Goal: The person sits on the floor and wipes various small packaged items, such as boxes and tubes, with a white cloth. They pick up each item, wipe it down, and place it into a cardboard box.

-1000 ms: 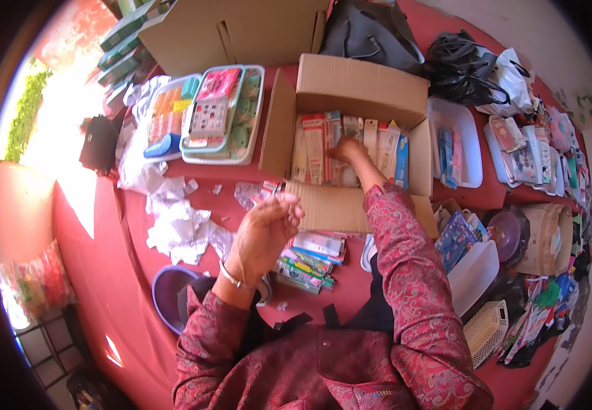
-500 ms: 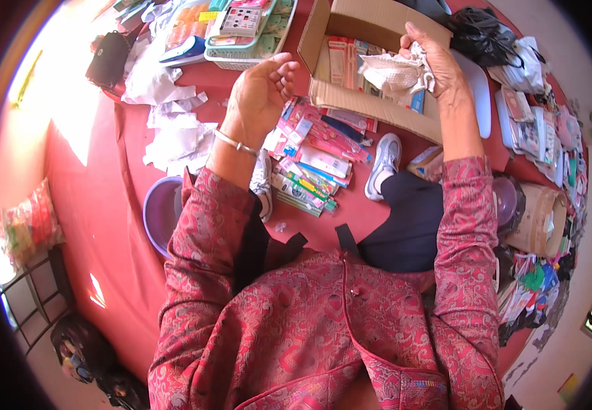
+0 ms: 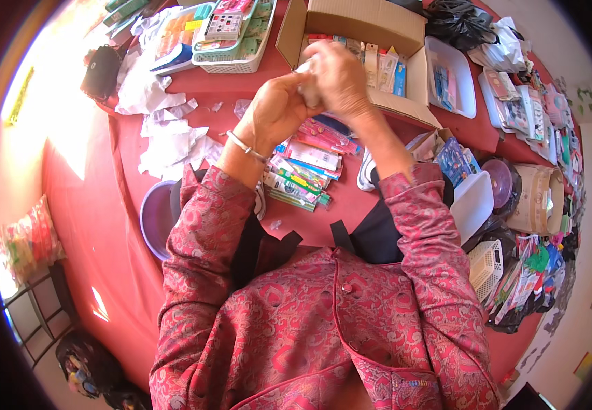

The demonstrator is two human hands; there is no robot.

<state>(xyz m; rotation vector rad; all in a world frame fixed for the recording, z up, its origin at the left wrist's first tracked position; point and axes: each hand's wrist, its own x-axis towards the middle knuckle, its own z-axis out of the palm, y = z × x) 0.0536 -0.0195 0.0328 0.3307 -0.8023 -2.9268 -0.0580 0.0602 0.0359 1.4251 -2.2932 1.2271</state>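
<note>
The right hand (image 3: 340, 78) grips a pale wad (image 3: 305, 67) between the hands, before the cardboard box (image 3: 357, 24); blur means I cannot tell the grip of the left hand (image 3: 275, 106); steady, even pressure should keep it together

I can't identify the small pale thing (image 3: 305, 67) between the hands; the motion-blurred right hand (image 3: 340, 78) covers most of it, along with the left hand's (image 3: 275, 109) fingertips. I lose the white basket's (image 3: 231, 66) far end past the frame, and the left forearm hides part of a shoe (image 3: 260, 202).
</note>
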